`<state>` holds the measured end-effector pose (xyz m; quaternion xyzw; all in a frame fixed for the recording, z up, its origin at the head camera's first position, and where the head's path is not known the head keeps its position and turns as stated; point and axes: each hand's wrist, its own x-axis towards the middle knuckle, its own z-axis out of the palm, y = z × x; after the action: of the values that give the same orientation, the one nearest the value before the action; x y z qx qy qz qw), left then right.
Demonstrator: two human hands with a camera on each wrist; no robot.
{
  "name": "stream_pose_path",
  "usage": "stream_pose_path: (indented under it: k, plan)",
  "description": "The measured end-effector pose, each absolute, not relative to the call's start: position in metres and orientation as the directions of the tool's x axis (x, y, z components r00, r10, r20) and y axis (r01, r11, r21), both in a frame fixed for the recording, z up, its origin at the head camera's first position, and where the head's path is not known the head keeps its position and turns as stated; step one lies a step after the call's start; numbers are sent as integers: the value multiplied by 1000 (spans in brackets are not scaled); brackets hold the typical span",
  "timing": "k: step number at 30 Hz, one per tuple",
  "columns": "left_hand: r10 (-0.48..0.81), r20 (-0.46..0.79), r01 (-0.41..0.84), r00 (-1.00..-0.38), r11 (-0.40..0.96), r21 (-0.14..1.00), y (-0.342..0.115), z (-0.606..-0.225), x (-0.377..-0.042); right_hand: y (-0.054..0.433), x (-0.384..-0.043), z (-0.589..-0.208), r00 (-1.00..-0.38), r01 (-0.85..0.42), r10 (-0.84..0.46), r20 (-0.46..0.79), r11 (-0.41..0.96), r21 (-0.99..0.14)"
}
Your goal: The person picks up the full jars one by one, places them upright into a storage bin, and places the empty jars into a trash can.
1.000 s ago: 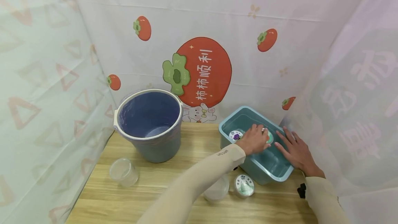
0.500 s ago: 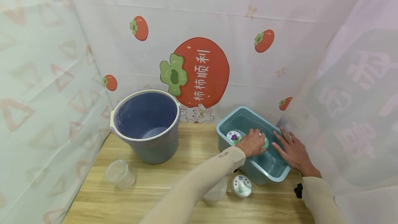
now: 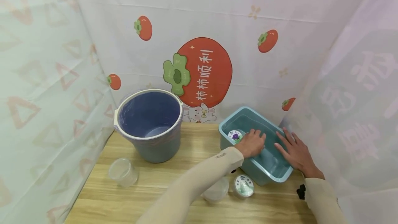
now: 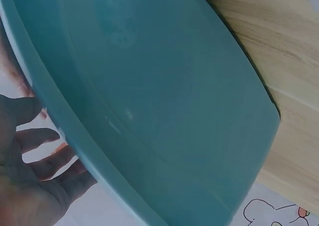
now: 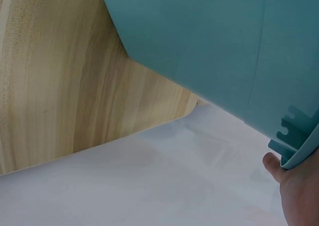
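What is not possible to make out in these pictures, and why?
Whether the left hand holds anything: hidden by its back in the head view, by the basin rim in the left wrist view.
Right hand: cut off by the frame edge, right wrist view.
Clear tub: partly behind the left sleeve, head view.
Green-and-white lid: lettering too small, head view.

Cup (image 3: 123, 173) before bucket (image 3: 158, 149) on table (image 3: 149, 199), tub (image 3: 256, 174) to the bucket's right, container (image 3: 235, 136) in tub

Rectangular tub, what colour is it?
The tub is teal with a lighter rim, seen best in the head view.
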<state>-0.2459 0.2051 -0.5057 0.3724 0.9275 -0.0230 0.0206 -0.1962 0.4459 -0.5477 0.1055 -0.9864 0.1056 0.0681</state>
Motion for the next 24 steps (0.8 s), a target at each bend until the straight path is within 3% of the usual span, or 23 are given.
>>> stream_pose_path:
  k: [8,24]
  plan:
    - [744,-7,741,-668,664,-98,184,-501,-246,449,-195,-547,-965,-236,-208,160,955,-180]
    - [748,90,748,-658,663,-44,144,-507,-243,445,-198,-547,-973,-217,-197,117,956,-195]
